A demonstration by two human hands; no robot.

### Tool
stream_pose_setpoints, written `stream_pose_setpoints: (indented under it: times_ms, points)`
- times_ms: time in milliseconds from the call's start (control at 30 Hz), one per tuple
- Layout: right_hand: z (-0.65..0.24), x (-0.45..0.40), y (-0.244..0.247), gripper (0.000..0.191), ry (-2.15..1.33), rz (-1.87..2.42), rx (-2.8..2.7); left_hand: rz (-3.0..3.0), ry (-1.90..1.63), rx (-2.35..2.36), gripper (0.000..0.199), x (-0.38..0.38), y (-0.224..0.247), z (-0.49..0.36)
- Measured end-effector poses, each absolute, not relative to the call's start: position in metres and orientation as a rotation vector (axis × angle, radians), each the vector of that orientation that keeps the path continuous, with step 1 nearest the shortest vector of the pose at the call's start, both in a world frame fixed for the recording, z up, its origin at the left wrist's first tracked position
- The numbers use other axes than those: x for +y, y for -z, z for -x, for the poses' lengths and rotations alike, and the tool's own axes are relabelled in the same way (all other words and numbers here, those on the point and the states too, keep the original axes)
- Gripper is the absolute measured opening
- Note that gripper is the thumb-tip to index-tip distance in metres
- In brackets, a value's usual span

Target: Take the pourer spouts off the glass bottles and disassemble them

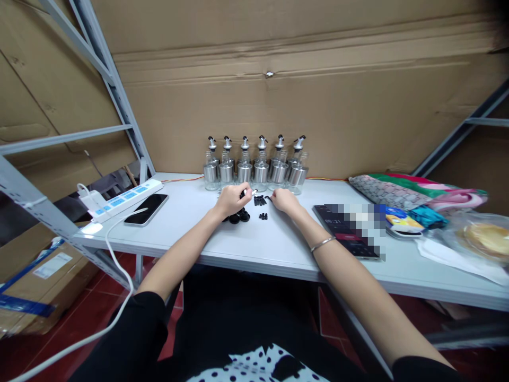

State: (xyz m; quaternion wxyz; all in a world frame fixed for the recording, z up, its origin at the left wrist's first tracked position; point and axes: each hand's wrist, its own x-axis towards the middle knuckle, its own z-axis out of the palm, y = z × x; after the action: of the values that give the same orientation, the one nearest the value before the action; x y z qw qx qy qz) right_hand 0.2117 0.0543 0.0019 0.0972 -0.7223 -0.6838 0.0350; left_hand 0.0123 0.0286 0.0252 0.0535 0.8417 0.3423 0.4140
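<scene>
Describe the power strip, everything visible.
The power strip is long, narrow and white, apparently plastic, with blue markings around the sockets on top. It lies flat and slanted near the left end of the table. A white adapter appears plugged in at its nearer end. The phone lies beside it. Whether it's powered, I can't tell.

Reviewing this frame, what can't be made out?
All in the head view:
Left hand: its fingers cover most of the held piece.
Right hand: fingers hide one end of a thin black piece.
Rear bottles: bodies largely behind front bottles.
Large device: screen partly pixelated.
Small black parts: too small for detail.
Carton label: text illegible.
Wrapped round item: cut by right edge.
</scene>
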Motion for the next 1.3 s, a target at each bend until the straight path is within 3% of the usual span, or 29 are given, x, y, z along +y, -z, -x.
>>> stream_pose_setpoints:
  times_ms: [800, 1300]
  points:
    - [-0.2136, 0.0539, -0.0030, 0.025, -0.128, 2.028, -2.078, -2.614, -1.190, 1.106, 0.026, 0.0300, -0.0241, -0.0112]
    - [-0.2117, 0.0543, -0.0084, 0.031, -0.227, 1.959, -2.088, -2.656, -1.006, 1.057, 0.023, 0.0364, -0.0211, -0.0139]
